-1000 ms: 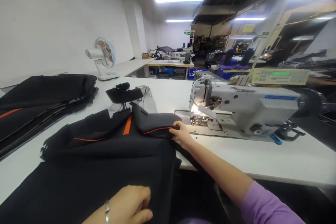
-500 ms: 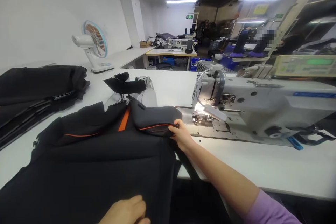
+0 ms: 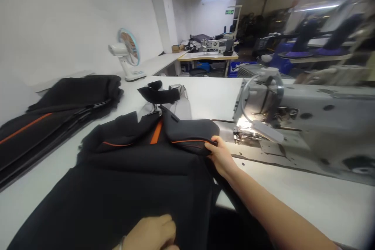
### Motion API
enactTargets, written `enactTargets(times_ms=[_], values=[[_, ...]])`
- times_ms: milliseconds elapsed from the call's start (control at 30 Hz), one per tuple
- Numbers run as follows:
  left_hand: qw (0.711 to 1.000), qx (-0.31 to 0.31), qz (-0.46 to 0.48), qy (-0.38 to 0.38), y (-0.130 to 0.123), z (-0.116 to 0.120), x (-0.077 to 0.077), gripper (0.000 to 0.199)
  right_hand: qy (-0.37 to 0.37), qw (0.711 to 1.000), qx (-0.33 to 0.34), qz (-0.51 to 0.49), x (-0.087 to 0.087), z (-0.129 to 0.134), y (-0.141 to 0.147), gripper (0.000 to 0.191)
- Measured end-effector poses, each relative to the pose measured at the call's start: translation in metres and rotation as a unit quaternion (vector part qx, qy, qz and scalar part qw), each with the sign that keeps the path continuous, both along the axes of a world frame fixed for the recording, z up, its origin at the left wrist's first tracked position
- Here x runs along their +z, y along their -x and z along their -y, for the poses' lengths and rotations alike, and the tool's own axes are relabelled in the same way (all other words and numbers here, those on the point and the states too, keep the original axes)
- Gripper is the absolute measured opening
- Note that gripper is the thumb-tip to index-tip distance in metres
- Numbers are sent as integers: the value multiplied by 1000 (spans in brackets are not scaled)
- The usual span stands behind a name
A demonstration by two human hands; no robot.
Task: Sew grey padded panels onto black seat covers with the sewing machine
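A black seat cover with orange piping (image 3: 140, 191) is spread over the near side of the table, its padded upper part folded toward the sewing machine. My right hand (image 3: 221, 154) pinches the right end of the padded flap (image 3: 193, 129), thumb and fingers at its orange-piped edge, just left of the lit needle area. Low in the view, my left hand (image 3: 154, 232) rests on the body of the cover with its fingers curled. Its fingertips are hidden, so whether it grips fabric is unclear. The sewing machine (image 3: 325, 121) stands at the right with its lamp on.
A stack of folded black covers (image 3: 79, 93) lies at the left. Behind my work are a small black fabric piece on a stand (image 3: 161, 95) and a white desk fan (image 3: 129, 52). Another sewing machine (image 3: 218, 45) stands on a far table (image 3: 187, 58). Purple-based thread cones (image 3: 301, 43) appear blurred.
The view has turned left, so the fan, covers and machine appear further right. My right hand keeps its pinch on the flap; my left hand stays low on the cover.
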State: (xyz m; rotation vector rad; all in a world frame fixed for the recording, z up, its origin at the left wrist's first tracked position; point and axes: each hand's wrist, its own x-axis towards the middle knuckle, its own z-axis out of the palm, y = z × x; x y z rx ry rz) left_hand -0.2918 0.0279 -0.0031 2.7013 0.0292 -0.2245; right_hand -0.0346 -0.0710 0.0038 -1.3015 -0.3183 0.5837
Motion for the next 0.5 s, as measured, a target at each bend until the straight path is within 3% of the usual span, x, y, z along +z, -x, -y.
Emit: enactTargets(times_ms=[67,100,133,200,233,267,333,433,500], values=[[996,85,33,1,7,-42,25,22,20,999,2,45,-1,1,-2,38],[984,163,68,-19,15,-70,36,27,31,997,1,72,-2,1,-3,35],[959,255,107,-62,25,-100,44,36,43,994,-1,100,-3,2,-5,33],[874,438,126,-165,53,-156,53,60,63,986,-4,156,-5,2,-8,29],[835,514,98,-171,68,-177,52,70,69,981,-4,180,-6,2,-9,27],[818,556,80,-126,81,-191,48,77,75,977,-4,202,-6,2,-10,24],[786,611,89,23,104,-197,35,78,84,968,-4,235,-7,3,-11,20],[766,582,129,242,127,-171,21,70,96,959,-11,267,-9,4,-11,19],[772,563,155,252,138,-151,30,65,102,954,-11,282,-10,5,-12,20]])
